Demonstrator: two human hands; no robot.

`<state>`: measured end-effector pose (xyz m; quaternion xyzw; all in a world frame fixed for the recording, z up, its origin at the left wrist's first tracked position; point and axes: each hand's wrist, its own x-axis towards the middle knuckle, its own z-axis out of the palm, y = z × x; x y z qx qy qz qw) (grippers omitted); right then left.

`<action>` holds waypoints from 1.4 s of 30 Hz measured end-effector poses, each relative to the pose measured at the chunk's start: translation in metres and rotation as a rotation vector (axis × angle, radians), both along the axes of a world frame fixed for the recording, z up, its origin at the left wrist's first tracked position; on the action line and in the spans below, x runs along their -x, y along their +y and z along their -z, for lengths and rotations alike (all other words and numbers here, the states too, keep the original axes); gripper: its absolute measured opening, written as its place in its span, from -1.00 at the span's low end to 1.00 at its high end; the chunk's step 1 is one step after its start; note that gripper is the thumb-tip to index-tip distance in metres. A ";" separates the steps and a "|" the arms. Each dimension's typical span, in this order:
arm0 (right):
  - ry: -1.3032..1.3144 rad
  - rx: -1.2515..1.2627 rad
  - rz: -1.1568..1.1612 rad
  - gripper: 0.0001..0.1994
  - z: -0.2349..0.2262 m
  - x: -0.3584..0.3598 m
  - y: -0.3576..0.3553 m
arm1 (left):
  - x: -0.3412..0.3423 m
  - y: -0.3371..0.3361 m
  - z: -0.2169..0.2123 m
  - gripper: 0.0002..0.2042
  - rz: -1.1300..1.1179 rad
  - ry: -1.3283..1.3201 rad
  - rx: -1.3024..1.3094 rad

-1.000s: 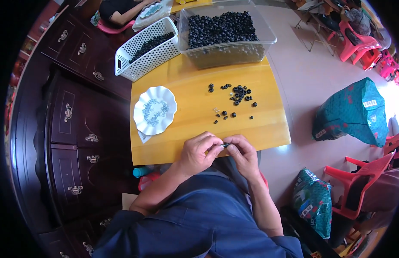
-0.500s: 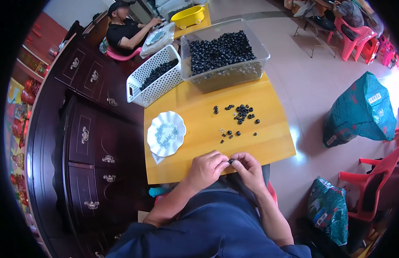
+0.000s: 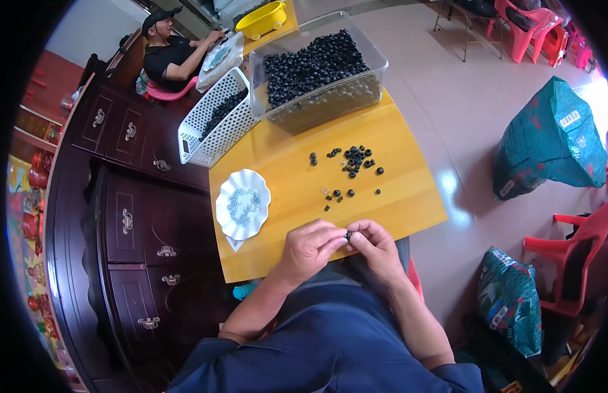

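Left hand (image 3: 308,247) and right hand (image 3: 376,243) meet at the worktop's (image 3: 409,196) 6 o'clock edge, fingers pinched shut on a small black ring (image 3: 348,235); a slip would likely drop it off the edge into the lap.

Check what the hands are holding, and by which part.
A small black ring-shaped piece, pinched between fingertips of left hand and right hand; the exact part gripped cannot be told.

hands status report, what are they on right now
Left hand and right hand together at table edge, pinching one small black ring. Loose black rings ahead; white dish to the left. Nothing between.
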<state>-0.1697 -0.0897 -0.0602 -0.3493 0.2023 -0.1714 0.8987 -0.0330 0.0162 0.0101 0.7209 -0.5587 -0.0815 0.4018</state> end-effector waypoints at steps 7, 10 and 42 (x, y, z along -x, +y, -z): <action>-0.146 -0.170 0.018 -0.81 0.009 -0.001 -0.005 | -0.002 -0.012 -0.004 -0.78 0.039 -0.097 -0.002; -0.133 -0.168 0.010 -0.81 0.009 0.001 -0.006 | -0.027 -0.019 -0.019 -0.78 0.052 0.077 -0.066; -0.150 -0.235 -0.008 -0.82 0.002 0.005 -0.015 | -0.132 -0.081 0.009 -0.92 -0.095 -0.348 -0.113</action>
